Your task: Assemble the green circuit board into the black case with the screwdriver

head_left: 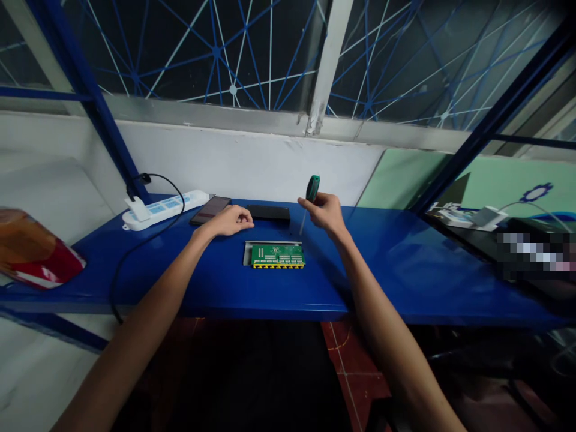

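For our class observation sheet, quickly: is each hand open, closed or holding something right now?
Left hand: fingers loosely curled; whether it holds anything cannot be told.
Right hand: closed, holding the screwdriver.

Mid-frame, I see a green rectangular circuit board [278, 254] edged yellow, a green-and-black screwdriver handle [312, 188], and a plain blue tabletop [270, 295].

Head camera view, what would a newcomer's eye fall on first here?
Probably the green, yellow-edged circuit board, near the middle of the blue desk. Next, the screwdriver in the right hand, shaft down, beyond the board's right end. The white power strip also stands out, at the desk's back left.
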Tool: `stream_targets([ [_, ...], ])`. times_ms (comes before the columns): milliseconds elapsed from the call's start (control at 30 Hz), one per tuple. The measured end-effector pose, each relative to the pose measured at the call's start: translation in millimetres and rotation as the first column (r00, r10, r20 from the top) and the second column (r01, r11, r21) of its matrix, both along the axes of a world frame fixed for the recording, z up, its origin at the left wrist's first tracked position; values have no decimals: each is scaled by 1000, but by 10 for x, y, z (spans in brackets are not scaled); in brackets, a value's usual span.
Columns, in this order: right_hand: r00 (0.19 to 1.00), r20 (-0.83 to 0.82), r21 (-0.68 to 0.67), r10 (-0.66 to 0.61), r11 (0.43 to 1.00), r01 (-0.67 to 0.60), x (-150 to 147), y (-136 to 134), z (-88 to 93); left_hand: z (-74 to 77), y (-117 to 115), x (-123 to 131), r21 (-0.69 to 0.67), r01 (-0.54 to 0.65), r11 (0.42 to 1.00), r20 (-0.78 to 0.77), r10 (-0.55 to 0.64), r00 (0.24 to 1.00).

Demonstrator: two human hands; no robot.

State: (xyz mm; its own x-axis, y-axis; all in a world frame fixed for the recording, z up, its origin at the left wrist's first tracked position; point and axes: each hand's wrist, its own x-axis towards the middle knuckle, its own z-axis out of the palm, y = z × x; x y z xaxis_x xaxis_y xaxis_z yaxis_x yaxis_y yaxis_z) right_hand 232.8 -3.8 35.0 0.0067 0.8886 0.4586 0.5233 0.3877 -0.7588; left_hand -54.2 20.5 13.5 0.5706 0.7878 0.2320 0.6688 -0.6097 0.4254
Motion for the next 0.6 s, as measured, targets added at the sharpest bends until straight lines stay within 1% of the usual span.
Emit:
stream_targets([
  [33,994,47,-8,-99,995,99,81,25,-35,-36,24,-6,-9,-14,1000,-9,14,1000],
  [67,982,120,-33,-149,988,154,154,45,-73,-66,43,-10,-15,-19,1000,-15,18,1000],
  [100,963,197,-48,-186,979,199,214,58,-112,-89,57,-13,-14,-19,1000,-21,19,1000],
  [167,908,361,-88,-211,962,259,296,69,-190,-99,68,-23,11,-27,1000,-19,28,999],
  [233,841,507,-134,-190,946,294,328,67,-260,-56,48,-38,23,-29,999,-3,29,1000],
  [267,806,566,-155,-173,938,310,330,64,-289,-17,24,-42,7,-14,1000,5,14,1000],
  [300,773,616,-179,-148,930,321,325,61,-313,29,-10,-40,-31,20,999,14,-19,1000],
  [367,720,687,-217,-101,917,335,307,55,-340,127,-105,-5,-133,122,984,-5,-124,992],
  [433,685,726,-246,-61,907,341,285,45,-345,207,-215,70,-220,209,953,-57,-227,972],
  [467,674,737,-257,-48,903,345,275,38,-340,235,-267,115,-240,240,940,-88,-268,960],
  [500,666,745,-265,-39,899,349,266,29,-332,255,-312,160,-241,255,936,-116,-289,950],
  [600,654,756,-282,-22,891,355,243,-8,-295,275,-392,258,-211,251,945,-164,-288,944],
])
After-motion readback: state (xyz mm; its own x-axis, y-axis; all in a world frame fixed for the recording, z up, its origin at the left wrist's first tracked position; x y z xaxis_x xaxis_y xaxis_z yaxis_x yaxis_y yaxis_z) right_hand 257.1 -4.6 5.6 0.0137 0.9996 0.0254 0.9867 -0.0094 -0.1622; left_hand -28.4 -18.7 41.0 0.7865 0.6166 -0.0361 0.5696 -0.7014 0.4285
